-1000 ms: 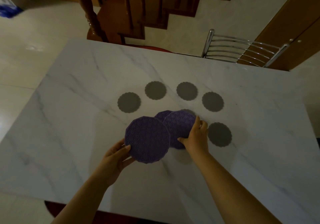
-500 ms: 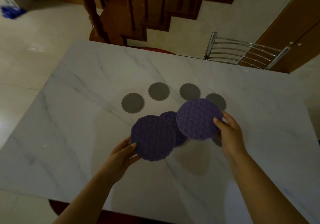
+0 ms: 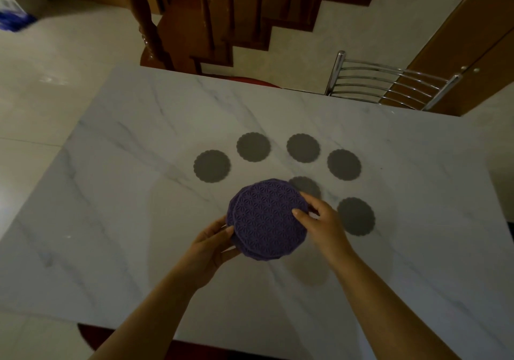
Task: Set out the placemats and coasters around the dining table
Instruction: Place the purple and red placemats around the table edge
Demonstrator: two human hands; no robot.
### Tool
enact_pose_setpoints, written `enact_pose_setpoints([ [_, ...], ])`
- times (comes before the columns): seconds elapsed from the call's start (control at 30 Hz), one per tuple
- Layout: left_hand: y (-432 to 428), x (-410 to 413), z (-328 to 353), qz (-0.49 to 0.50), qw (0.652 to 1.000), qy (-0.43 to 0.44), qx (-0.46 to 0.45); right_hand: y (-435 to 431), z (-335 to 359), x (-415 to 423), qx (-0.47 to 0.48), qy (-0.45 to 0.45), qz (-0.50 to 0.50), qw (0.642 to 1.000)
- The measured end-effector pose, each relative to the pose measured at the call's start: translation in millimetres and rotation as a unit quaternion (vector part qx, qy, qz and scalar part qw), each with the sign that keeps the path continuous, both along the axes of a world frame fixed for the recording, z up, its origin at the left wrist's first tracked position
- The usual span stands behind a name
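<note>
Grey coasters (image 3: 344, 164) beyond purple placemats (image 3: 268, 219)

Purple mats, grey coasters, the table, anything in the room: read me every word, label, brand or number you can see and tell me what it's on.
None can be read.
The purple mats bear only an embossed star pattern.
The grey coasters are plain.
The marble table shows only veining.
</note>
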State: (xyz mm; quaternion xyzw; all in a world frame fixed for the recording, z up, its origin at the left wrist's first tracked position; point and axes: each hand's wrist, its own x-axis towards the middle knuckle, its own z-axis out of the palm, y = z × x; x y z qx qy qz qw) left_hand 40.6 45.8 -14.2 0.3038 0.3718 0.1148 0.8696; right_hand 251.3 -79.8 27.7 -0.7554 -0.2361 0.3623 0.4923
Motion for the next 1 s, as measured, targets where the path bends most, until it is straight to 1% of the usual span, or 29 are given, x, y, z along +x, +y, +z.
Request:
enact_pose_setpoints([
  [0.07, -0.2, 0.6, 0.2, -0.001, 1.000, -0.001, -0.004, -1.8, -0.5, -0.2, -0.021, 0.011, 0.010, 1.000],
  [0.13, -0.6, 1.8, 0.7, -0.002, 1.000, 0.004, -0.004, -4.1, -0.3, -0.9, -0.038, -0.004, 0.030, 0.999],
  [0.27, -1.3, 4.4, 1.7, 0.001, 1.000, 0.011, -0.017, -6.6, -2.4, -3.7, -0.078, -0.057, 0.059, 0.994],
  [0.37, -0.9, 5.6, 3.7, -0.005, 1.000, 0.018, -0.008, -7.9, -6.2, -7.1, -0.097, -0.125, 0.079, 0.984],
  [0.43, -0.6, 5.1, 3.7, -0.010, 1.000, 0.024, -0.004, -8.9, -7.9, -8.7, -0.115, -0.150, 0.082, 0.979],
  [0.53, -0.9, 4.9, 3.8, -0.023, 0.999, 0.038, 0.008, -11.8, -11.6, -11.0, -0.119, -0.158, 0.074, 0.977],
  [0.67, -1.8, 5.4, 5.9, -0.036, 0.998, 0.036, 0.022, -12.8, -14.8, -13.8, -0.122, -0.170, 0.065, 0.976],
  [0.77, -1.8, 3.8, 6.8, -0.042, 0.997, 0.040, 0.043, -13.0, -17.9, -15.3, -0.112, -0.161, 0.072, 0.978],
  [0.9, 1.0, -3.8, 0.4, -0.007, 0.997, 0.050, 0.059, -5.2, -21.2, -6.6, -0.094, -0.110, 0.060, 0.988],
  [0.93, 2.6, -7.3, -1.8, 0.002, 0.997, 0.052, 0.059, -0.4, -23.9, -1.1, -0.102, -0.111, 0.049, 0.987],
  [1.0, 6.9, -15.7, -6.3, 0.018, 0.997, 0.054, 0.056, 11.9, -31.9, 11.5, -0.138, -0.153, 0.052, 0.977],
])
